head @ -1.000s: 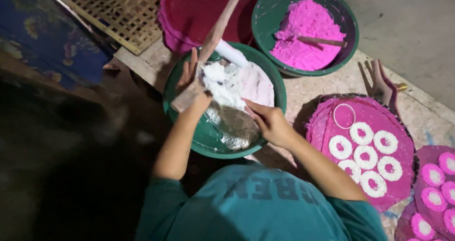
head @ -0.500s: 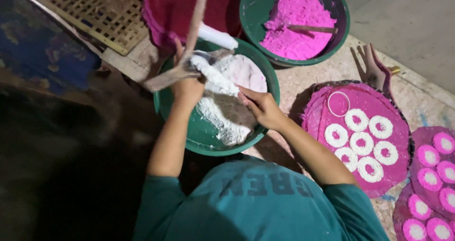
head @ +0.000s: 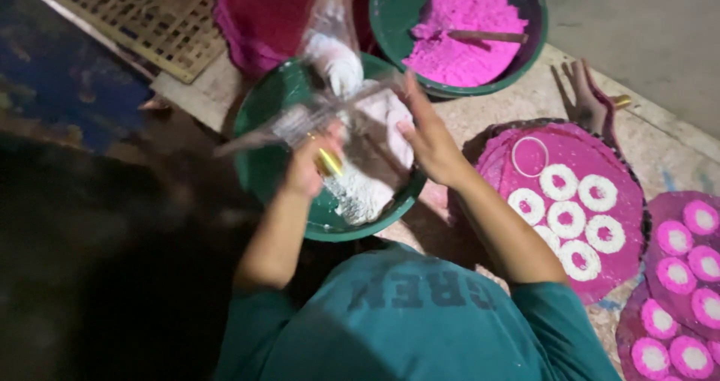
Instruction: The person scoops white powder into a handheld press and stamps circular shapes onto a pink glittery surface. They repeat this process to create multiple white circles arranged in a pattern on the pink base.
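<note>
Seen from above, you lean over a green basin (head: 262, 163) at the centre of the frame, which holds a heap of white powdery paste (head: 367, 186) along its right half. Your left hand (head: 311, 163) is closed around a stick-like tool (head: 300, 122) that streaks across the basin in motion blur; a yellow ring or band shows on one finger. Your right hand (head: 427, 141) hovers just right of the paste with its fingers extended and together, palm turned inward, gripping nothing that can be made out. A pale, paste-coated object (head: 334, 51) stands at the basin's upper rim; its nature cannot be told. At the upper right, a second green basin (head: 525, 51) holds bright pink paste (head: 465, 21) with a wooden stick (head: 487, 36) lying in it. To the right, a round pink tray (head: 622, 201) already carries seven white rings (head: 566, 220) with pink centres plus one empty ring mould (head: 529, 156), and the trays at the lower right edge (head: 682, 276) hold further pink-and-white pieces (head: 679, 238). Judging by this layout, a good number of pieces are shaped, the first tray has room left, and ample white and pink paste remains to be worked. A lattice mat (head: 142, 21) lies at the upper left.
</note>
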